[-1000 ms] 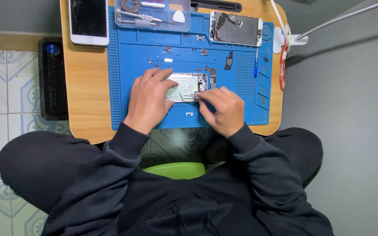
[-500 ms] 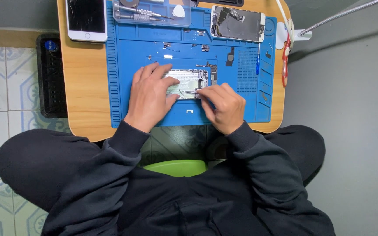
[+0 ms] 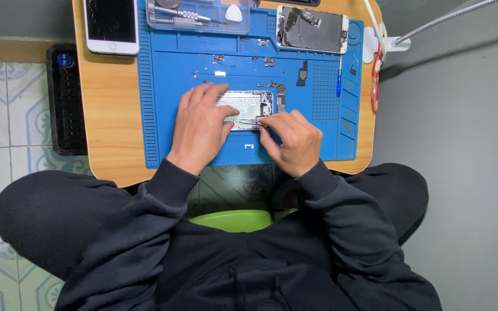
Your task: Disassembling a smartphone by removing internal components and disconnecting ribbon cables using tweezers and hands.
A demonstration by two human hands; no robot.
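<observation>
An opened phone body lies on the blue repair mat in the middle of a small wooden table. My left hand rests flat on the phone's left half and holds it down. My right hand pinches thin metal tweezers, whose tips sit on the phone's lower right area. Black sleeves cover both forearms.
A white phone with a dark screen lies at the table's far left. A clear tool tray and a second opened phone sit at the back. Small screws and parts dot the mat. A black keyboard-like object lies on the floor at left.
The view has shifted slightly. My right hand has moved a little to the left along the phone's lower edge with the tweezers. My left hand stays pressed on the phone.
</observation>
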